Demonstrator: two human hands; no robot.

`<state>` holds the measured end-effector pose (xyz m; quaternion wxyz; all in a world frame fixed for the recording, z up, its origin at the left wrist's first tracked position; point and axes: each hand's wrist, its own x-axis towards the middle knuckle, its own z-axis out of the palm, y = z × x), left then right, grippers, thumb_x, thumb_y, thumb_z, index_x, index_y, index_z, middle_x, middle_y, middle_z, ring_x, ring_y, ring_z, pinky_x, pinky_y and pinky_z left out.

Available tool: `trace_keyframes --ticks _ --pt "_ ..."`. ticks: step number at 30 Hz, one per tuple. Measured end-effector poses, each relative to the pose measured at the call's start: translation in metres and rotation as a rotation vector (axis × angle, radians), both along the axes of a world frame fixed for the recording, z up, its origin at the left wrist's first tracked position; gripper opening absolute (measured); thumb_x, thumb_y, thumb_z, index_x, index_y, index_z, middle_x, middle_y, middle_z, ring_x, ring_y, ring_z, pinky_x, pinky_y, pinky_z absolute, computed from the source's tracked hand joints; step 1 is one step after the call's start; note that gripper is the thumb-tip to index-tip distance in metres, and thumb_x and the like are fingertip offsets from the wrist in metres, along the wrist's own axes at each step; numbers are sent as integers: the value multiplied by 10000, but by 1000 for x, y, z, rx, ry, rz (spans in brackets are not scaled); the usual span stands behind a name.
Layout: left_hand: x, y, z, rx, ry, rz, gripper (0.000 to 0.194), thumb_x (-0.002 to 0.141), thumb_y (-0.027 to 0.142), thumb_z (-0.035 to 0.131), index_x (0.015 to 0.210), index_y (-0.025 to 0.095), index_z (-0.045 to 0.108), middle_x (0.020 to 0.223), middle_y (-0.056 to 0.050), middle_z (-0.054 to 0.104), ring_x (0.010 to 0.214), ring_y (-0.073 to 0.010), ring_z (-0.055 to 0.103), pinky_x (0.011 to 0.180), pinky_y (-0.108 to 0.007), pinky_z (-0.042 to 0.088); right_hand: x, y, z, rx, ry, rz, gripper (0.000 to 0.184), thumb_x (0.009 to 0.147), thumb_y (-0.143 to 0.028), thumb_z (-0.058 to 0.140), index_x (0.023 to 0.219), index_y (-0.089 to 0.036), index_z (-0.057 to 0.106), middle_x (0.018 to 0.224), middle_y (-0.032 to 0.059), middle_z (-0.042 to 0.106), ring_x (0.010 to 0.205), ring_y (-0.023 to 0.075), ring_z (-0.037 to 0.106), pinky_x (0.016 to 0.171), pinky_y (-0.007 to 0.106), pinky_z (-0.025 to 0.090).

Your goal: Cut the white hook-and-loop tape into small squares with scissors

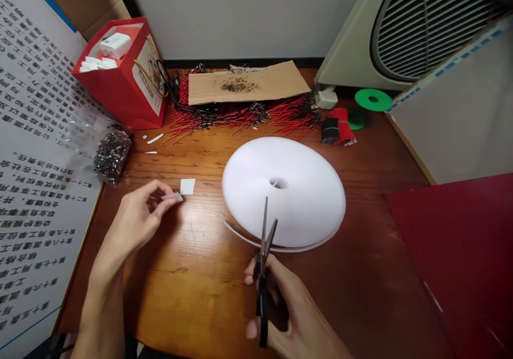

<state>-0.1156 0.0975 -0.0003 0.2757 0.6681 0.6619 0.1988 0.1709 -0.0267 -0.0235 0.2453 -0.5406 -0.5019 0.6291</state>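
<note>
My left hand (140,215) pinches a small whitish cut piece (173,197) between thumb and fingers, low over the wood. Just beyond it a white square piece (187,186) lies flat on the table. My right hand (286,300) grips black-handled scissors (263,263), blades a little apart and pointing away from me. Past the blades lies a big white roll of flat tape (256,172), wound round a small centre hole. Its loose end (242,235) sticks out at the near left side. The blade tips overlap the roll's near part in view; whether they touch it I cannot tell.
At the back, cardboard (260,84) covers many red wires (294,116). A red paper bag (124,81) and a plastic bag of small dark parts (112,153) stand left. Wire bundles (339,127), a green spool (373,100) and a fan unit (360,38) are right.
</note>
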Motion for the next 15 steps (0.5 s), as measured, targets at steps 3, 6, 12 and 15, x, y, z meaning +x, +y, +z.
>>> trace_keyframes --ticks 3,6,12,15 --pt "29 -24 2 -49 -238 -334 109 958 301 736 898 242 804 885 -26 800 804 -191 740 764 -294 553 3 -3 -4 52 39 -73 346 833 -442 786 1084 -264 628 1012 24 626 900 233 579 790 300 504" --pt "55 -40 -12 64 -362 -424 157 962 188 718 887 237 847 1065 -80 786 910 -192 742 829 -297 575 6 -5 -11 127 50 -149 362 878 -512 773 1118 -275 640 1024 22 641 897 222 602 803 280 527" --pt "72 -44 -39 149 -355 -251 103 902 197 790 881 258 870 1327 -126 714 1204 -280 693 1012 -402 557 8 -2 -8 122 -17 -139 361 868 -529 792 1082 -272 656 975 10 653 851 212 606 758 280 516" --pt "77 -44 -37 101 -385 -206 84 899 199 789 844 232 844 1219 -105 761 1169 -261 721 1033 -389 548 9 5 -4 118 5 -161 307 913 -510 740 1063 -260 644 967 12 663 851 206 604 770 290 506"
